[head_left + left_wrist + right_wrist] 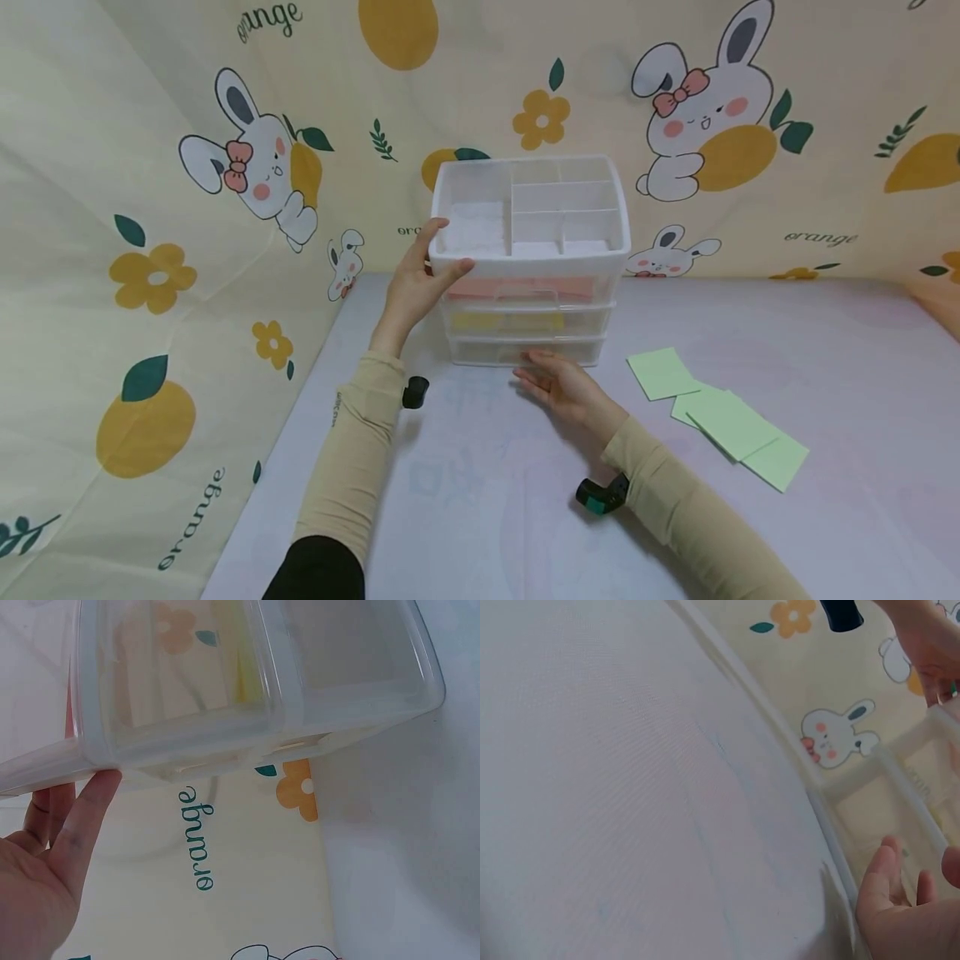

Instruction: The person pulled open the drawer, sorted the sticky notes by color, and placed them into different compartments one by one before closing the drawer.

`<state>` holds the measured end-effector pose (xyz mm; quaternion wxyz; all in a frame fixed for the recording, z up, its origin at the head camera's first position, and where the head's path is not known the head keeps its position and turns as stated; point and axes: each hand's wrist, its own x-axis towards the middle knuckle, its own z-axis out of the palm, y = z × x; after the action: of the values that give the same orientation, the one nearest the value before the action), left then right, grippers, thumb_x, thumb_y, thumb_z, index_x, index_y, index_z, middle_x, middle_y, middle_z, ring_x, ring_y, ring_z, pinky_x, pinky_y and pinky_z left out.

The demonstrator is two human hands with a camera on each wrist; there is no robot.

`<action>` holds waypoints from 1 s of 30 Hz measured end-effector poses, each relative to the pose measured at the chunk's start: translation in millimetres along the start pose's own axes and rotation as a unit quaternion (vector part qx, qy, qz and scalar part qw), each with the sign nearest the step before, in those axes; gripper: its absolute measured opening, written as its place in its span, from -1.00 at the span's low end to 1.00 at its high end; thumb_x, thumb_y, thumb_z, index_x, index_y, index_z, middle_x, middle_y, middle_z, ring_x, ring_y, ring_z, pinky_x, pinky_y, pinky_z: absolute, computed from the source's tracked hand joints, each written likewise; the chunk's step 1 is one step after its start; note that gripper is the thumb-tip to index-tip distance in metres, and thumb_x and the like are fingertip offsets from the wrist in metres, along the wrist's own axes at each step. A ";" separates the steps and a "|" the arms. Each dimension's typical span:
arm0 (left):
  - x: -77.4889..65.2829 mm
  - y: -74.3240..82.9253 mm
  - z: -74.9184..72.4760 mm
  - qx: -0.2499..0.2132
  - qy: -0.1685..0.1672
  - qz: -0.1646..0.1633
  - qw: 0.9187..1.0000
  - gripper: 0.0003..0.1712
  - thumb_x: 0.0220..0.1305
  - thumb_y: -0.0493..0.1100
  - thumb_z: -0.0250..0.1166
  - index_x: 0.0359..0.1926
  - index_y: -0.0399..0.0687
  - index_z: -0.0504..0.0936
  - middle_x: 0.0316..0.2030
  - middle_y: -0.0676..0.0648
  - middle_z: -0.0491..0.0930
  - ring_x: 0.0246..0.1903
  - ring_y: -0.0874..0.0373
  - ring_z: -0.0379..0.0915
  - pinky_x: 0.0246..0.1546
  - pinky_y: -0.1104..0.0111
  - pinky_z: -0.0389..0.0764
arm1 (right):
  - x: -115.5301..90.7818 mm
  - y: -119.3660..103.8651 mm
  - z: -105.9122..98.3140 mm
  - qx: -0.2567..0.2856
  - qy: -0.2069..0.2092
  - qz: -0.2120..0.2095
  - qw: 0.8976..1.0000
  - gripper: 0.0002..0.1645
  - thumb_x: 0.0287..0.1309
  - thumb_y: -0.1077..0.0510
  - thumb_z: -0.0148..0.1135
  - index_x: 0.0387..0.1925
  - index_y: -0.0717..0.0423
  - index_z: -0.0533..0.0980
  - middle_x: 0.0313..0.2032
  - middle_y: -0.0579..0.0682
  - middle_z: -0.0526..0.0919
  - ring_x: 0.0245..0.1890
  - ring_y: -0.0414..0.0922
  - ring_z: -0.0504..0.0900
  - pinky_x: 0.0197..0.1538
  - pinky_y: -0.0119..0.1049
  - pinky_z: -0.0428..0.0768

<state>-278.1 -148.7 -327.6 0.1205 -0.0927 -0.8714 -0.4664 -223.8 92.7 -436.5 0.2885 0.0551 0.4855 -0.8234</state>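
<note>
A white plastic drawer organizer (528, 265) stands against the back cloth, with a divided open tray on top and three clear drawers below. Reddish contents show in the upper drawer (487, 289) and yellow ones in the middle drawer (517, 322). My left hand (412, 287) grips the organizer's upper left corner, thumb on the front and fingers round the side. At the bottom drawer (480, 352), the loosely extended fingers of my right hand (566, 387) reach its front; whether they touch it I cannot tell. The right wrist view shows that hand (904, 915) beside the drawer front.
Several pale green paper sheets (731, 422) lie overlapping on the white table (480, 517), right of the organizer. A patterned cloth (225, 350) with rabbits and oranges rises at the left and back. Dark wrist cameras (603, 493) hang from both wrists.
</note>
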 end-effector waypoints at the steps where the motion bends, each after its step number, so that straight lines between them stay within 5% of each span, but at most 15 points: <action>1: -0.5 -0.2 -0.1 0.000 -0.001 0.000 1.000 -0.17 -0.12 0.53 0.20 0.22 0.73 0.12 0.00 0.01 0.39 -0.25 0.06 0.37 -0.35 0.29 0.45 | -0.4 0.0 -0.5 0.002 -0.001 0.004 1.000 -0.80 0.38 0.13 -0.09 -0.01 0.05 0.31 -0.07 -0.03 0.48 -0.14 -0.20 0.60 0.11 -0.37 0.50; 30: 0.1 0.3 1.4 0.003 -0.001 -0.008 1.000 -0.16 -0.15 0.56 0.18 0.20 0.79 0.08 0.08 0.01 0.36 -0.20 0.05 0.37 -0.33 0.27 0.45 | -47.3 17.6 -2.2 0.013 -0.079 0.082 0.993 -0.64 0.38 0.14 -0.08 0.14 0.10 0.38 -0.03 -0.09 0.58 -0.20 -0.27 0.61 -0.11 -0.48 0.55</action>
<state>-278.3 -147.3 -328.0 0.1163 -0.0852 -0.8737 -0.4646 -175.7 108.0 -433.7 0.3919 0.0335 0.4442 -0.8050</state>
